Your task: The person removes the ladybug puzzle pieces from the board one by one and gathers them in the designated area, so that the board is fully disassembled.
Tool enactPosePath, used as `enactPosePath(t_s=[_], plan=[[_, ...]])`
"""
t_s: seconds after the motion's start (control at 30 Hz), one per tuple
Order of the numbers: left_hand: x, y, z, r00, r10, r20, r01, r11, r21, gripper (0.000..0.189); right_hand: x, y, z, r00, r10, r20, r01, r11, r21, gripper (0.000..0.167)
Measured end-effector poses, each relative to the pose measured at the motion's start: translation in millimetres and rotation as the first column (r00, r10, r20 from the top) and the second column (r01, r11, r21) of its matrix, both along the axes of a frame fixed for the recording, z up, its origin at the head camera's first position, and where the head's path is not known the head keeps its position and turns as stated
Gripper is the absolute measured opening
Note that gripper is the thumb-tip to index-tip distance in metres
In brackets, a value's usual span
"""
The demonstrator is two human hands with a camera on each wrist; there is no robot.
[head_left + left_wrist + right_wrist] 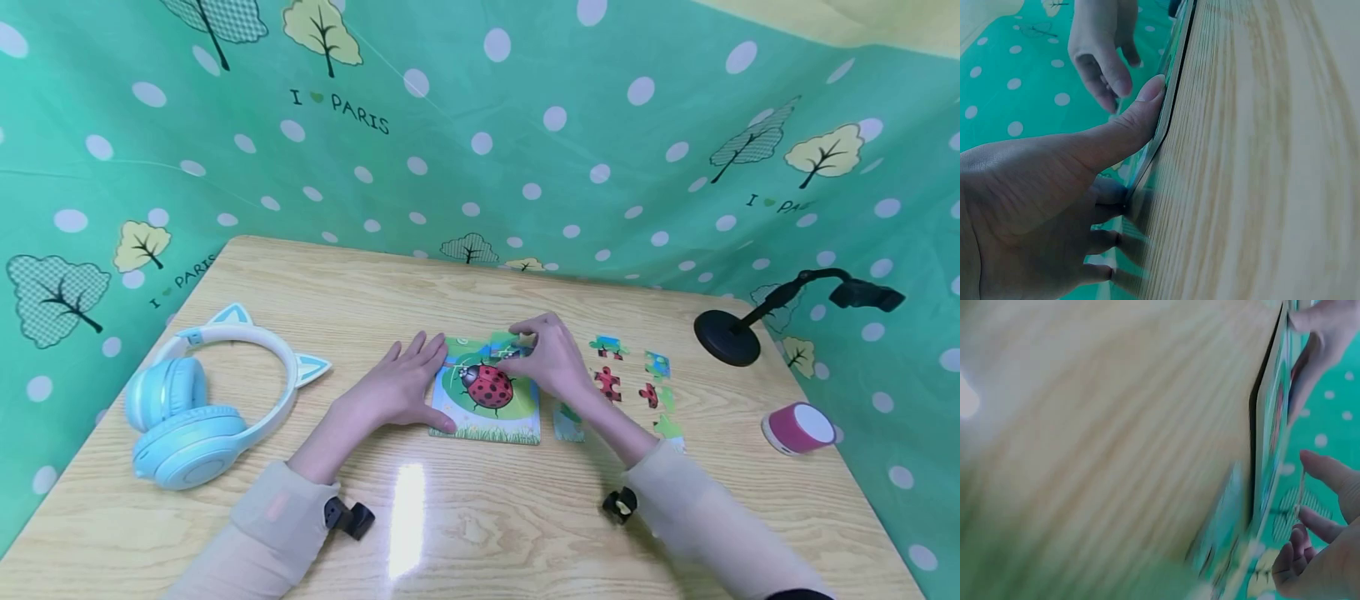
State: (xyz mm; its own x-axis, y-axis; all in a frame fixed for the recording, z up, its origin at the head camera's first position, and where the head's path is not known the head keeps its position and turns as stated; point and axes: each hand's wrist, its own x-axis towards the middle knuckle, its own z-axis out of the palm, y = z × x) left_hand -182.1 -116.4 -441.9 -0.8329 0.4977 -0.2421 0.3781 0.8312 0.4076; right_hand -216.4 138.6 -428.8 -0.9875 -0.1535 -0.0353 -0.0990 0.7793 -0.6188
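A square ladybug puzzle board (pixel 480 417) lies flat on the table before me. My left hand (pixel 401 383) rests at its left side, fingers spread straight, with the thumb (pixel 1141 103) on the board's edge in the left wrist view. Over the board's upper right corner, my right hand (pixel 551 354) pinches a green and blue puzzle piece (pixel 505 343) between thumb and fingers. The right wrist view shows this thin piece (pixel 1300 487) edge-on, raised off the board. Beside the board's lower right lies a loose corner piece (pixel 567 425), partly behind the right forearm.
Several loose puzzle pieces lie to the right, among them red ones (pixel 608 383) and green ones (pixel 667 426). Blue cat-ear headphones (pixel 191 446) sit at the left. A black desk lamp (pixel 727 337) and a pink and white round object (pixel 798 427) stand at the right.
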Motion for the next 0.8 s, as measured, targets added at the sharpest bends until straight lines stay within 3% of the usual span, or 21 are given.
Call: enactPosePath(t_s=[0.33,0.8], plan=[[0.8,0.1,1.0,1.000,0.001,-0.001,-0.001,1.000,-0.002,0.128,-19.4,58,2.1,0.996,0.026,-0.084,-0.024,1.000,0.020,0.060],[2.1,0.1,1.0,1.000,0.003,0.001,-0.003,1.000,0.005,0.127,-35.2,99,-14.9,1.000,-0.012,-0.017,0.013,0.998,0.067,0.061]])
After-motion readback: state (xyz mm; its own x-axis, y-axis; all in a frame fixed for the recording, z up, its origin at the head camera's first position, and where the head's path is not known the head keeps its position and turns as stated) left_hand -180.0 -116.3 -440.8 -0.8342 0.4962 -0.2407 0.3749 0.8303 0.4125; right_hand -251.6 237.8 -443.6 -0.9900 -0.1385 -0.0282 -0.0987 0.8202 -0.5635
